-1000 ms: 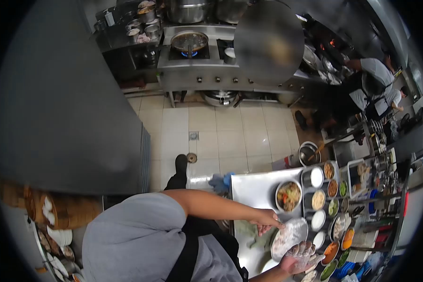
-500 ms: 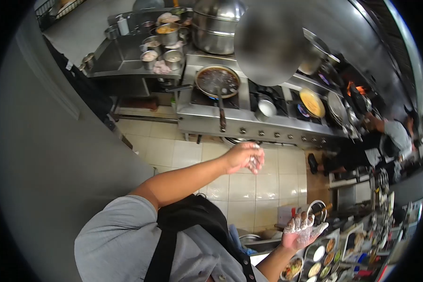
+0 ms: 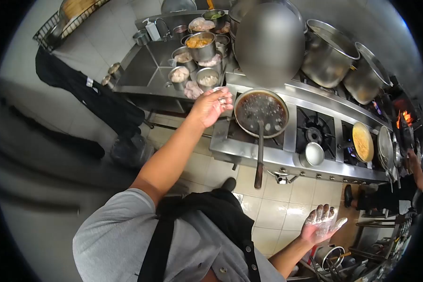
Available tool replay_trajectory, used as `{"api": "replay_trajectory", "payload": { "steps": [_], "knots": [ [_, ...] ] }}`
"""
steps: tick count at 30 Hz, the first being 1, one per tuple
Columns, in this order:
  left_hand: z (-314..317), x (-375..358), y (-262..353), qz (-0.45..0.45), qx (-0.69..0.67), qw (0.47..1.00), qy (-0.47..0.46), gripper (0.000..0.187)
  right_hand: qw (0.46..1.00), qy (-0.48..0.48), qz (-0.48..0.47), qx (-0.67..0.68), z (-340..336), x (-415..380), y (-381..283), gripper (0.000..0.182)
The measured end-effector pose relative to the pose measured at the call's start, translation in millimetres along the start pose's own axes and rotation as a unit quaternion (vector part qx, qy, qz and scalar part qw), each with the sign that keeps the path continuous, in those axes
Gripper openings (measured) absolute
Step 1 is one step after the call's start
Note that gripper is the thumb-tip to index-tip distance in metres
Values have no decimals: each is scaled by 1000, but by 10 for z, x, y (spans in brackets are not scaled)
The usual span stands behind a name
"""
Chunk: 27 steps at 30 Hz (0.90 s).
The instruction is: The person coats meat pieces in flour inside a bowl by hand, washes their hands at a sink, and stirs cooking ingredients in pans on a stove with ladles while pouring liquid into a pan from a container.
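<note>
My left hand (image 3: 212, 107) is raised beside the left rim of a wide pan (image 3: 263, 113) of dark bubbling liquid. White powder marks its curled fingers; what they hold, if anything, is too small to tell. A long-handled utensil (image 3: 260, 160) rests in the pan, its handle over the stove's front edge. Lower right, my right hand (image 3: 321, 225) is spread palm up, empty and coated with white powder. Metal pots of pale food (image 3: 179, 75) and orange food (image 3: 200, 44) stand just behind my left hand.
The stove (image 3: 286, 159) holds a small pot (image 3: 312, 154), a pan of yellow food (image 3: 363, 142) and large stockpots (image 3: 329, 56). Flames (image 3: 404, 118) rise at far right, near another person (image 3: 399, 192). A steel sink counter (image 3: 150, 70) and hanging black cloth (image 3: 80, 84) are left.
The view has shifted left and closer to the stove. My left hand has moved up and forward to the pan's side. My right hand remains spread at the lower right.
</note>
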<state>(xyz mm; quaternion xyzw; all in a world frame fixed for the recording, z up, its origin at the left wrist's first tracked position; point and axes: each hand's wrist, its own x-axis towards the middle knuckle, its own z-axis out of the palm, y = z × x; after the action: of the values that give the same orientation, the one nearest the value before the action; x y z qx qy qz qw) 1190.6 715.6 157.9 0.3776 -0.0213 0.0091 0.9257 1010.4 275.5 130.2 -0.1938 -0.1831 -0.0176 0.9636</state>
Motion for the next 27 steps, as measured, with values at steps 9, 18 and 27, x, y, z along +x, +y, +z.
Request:
{"api": "replay_trajectory", "payload": {
  "steps": [9, 18, 27],
  "knots": [
    [-1222, 813, 961, 49, 28, 992, 116, 11, 962, 235, -1, -139, 82, 1573, 480, 64],
    [-2671, 1132, 1713, 35, -30, 984, 173, 20, 968, 153, 45, -192, 355, 2328, 1389, 51],
    [-4700, 1907, 3048, 63, 75, 943, 319, 22, 962, 137, 200, -128, 1263, 3298, 3328, 64]
  ]
}}
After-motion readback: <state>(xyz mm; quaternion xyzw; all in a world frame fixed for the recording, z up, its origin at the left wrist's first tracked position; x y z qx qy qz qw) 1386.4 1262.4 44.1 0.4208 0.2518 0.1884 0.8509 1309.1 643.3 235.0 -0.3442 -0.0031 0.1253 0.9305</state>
